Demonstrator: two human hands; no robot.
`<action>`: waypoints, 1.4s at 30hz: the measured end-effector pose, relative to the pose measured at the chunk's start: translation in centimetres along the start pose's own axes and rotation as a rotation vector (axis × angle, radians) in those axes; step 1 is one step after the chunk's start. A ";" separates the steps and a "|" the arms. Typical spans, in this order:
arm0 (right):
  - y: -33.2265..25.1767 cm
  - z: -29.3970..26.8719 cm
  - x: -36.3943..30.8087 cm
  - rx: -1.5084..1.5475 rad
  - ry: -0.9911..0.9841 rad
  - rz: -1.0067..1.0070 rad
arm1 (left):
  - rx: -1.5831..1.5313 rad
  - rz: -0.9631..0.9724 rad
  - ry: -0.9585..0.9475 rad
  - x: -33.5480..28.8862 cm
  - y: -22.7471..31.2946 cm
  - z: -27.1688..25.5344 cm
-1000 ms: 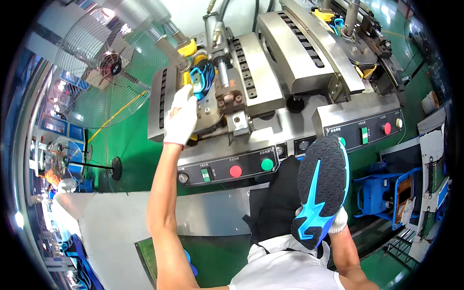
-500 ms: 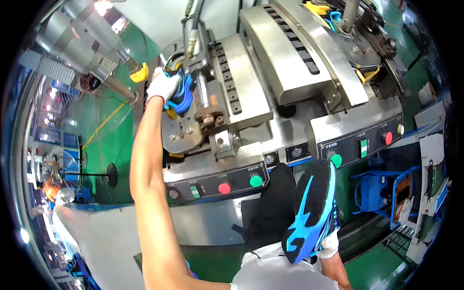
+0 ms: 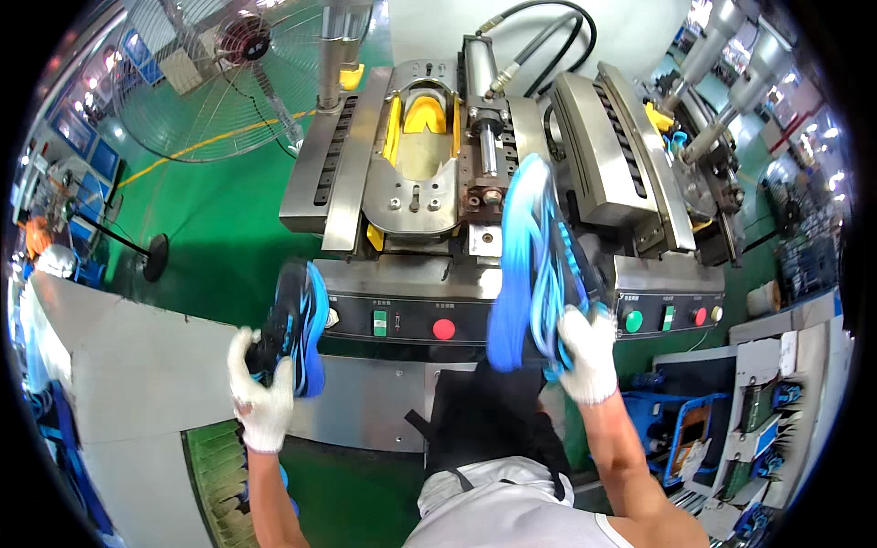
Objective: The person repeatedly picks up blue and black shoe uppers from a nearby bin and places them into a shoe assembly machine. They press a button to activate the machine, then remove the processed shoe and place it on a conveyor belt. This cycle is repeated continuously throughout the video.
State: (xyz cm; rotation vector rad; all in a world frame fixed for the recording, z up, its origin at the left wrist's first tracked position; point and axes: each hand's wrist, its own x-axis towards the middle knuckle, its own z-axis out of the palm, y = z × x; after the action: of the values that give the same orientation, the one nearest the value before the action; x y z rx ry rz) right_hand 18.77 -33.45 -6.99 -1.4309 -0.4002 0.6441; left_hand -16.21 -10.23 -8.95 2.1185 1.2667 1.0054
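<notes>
- Holding the left shoe [image 3: 306, 338] in the left hand [image 3: 265, 397] and the right shoe [image 3: 523, 274] in the right hand [image 3: 592, 356], the worker [image 3: 521, 516] faces the press [image 3: 402, 274].
- Change noted: half a second ago the left hand was over at the mould [image 3: 411, 205]; it is now drawn back with the left shoe, and the yellow pad [image 3: 425, 116] lies uncovered.
- Change noted: the right shoe, then low beside the apron [image 3: 466, 411] with its dark sole showing, is now raised, toe pointing away from the worker.
- Bearing on the work: in this observer's judgement the mould has been relieved of its shoe. Both hands are occupied, so neither appears free for the panel [image 3: 416, 327].
- Left hand: closed around the left shoe, thumb across the near side. Blur hides the exact finger contact.
- Right hand: clamped on the lower right part of the right shoe, near its heel end.
- Position: the left shoe rises from the left hand near the panel's left end; the right shoe extends ahead of the right hand, overlapping the panel's right part in view. The shoes are well apart, with the mould beyond and between them.
- Contact between right shoe and press: cannot be told.
</notes>
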 end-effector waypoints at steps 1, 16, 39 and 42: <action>-1.5 2.7 2.5 0.023 -0.070 -0.037 | 0.118 -0.121 -0.022 -3.0 -2.5 -1.3; 4.6 23.4 39.3 -1.055 -0.032 -0.036 | 0.301 -0.282 -0.167 -19.2 -19.3 0.5; 9.0 6.3 0.4 -1.022 -0.346 -0.689 | 0.251 -0.092 -0.359 -16.2 -16.3 2.5; 18.8 0.1 2.2 -1.682 -0.295 -0.847 | 0.312 0.094 -0.474 -13.6 -16.7 2.7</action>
State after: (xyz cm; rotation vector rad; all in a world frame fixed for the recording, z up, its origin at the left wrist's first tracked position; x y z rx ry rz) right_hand 17.23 -31.74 -25.72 -2.3734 -1.9510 -0.4059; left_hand -27.25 -14.60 -27.09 2.4738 1.1425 0.3104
